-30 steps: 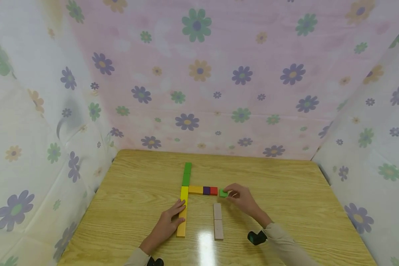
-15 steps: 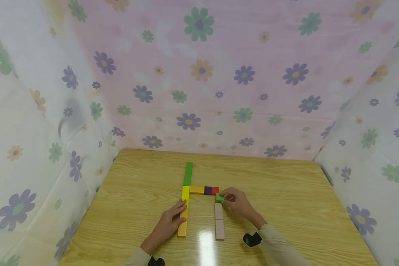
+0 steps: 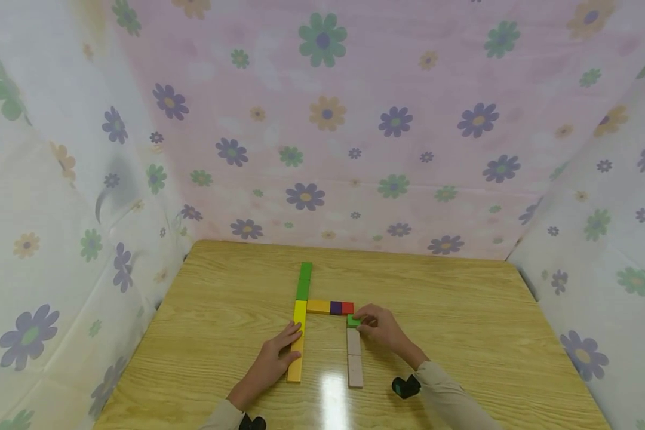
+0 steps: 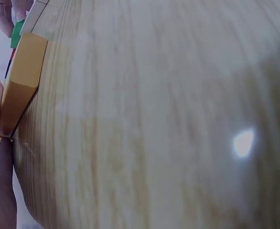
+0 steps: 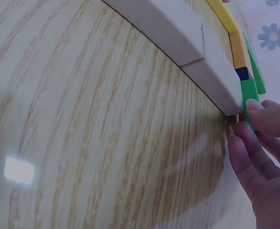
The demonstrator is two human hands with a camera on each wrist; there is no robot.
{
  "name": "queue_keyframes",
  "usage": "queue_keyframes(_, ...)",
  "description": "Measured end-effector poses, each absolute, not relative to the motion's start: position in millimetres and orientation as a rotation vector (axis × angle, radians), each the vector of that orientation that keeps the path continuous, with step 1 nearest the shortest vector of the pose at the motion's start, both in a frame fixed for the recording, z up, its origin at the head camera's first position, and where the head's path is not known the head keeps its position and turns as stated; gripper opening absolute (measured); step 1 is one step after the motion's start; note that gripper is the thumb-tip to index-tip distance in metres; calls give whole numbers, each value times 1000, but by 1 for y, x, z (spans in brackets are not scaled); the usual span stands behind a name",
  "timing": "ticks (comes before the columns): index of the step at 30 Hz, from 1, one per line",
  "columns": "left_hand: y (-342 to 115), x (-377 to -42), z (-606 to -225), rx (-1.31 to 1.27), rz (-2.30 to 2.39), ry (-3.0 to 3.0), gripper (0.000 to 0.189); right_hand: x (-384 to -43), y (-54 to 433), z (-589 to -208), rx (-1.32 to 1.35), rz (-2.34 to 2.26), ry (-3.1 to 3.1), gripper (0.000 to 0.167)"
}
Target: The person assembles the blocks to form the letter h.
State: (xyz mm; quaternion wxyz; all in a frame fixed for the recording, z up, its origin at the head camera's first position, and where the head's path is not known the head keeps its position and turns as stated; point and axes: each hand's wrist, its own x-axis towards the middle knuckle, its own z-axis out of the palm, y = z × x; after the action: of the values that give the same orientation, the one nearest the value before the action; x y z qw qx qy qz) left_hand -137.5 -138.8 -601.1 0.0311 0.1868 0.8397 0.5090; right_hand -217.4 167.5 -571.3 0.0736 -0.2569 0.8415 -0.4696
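Observation:
My right hand (image 3: 384, 328) pinches a small green block (image 3: 353, 321) between thumb and fingers. This block sits at the far end of two pale wooden blocks (image 3: 354, 358) laid end to end, right at the corner below a red block (image 3: 347, 308). In the right wrist view, the thumb presses on the green block (image 5: 248, 90), with fingertips at its side. My left hand (image 3: 271, 358) rests with extended fingers across the yellow block (image 3: 300, 310) and the orange block (image 3: 294, 374) of the long column. The left wrist view shows its fingers against the orange block (image 4: 27, 62).
Two green blocks (image 3: 303, 280) continue the long column at the far end. An orange block (image 3: 318, 307) and a dark purple block (image 3: 335, 308) run from the column to the red block. The wooden table (image 3: 435, 292) is bordered by flowered cloth (image 3: 355, 179).
My right hand has moved left and toward me, bringing the green block from beside the red one to the far end of the pale blocks. The left hand stays in place.

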Motion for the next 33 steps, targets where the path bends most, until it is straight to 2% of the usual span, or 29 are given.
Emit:
queue_keyframes(12, -136, -137, -600, 600, 1568, 2587, 49, -210, 172, -574, -982, -1331, 2626, 17)
queue_keyframes(21, -134, -135, -598, 602, 1550, 2580, 49, -188, 179, -567, -1016, -1023, 2620, 52)
queue_keyframes(33, -137, -135, -602, 572, 1570, 2585, 50, -181, 175, -571, -1119, -819, 2661, 59)
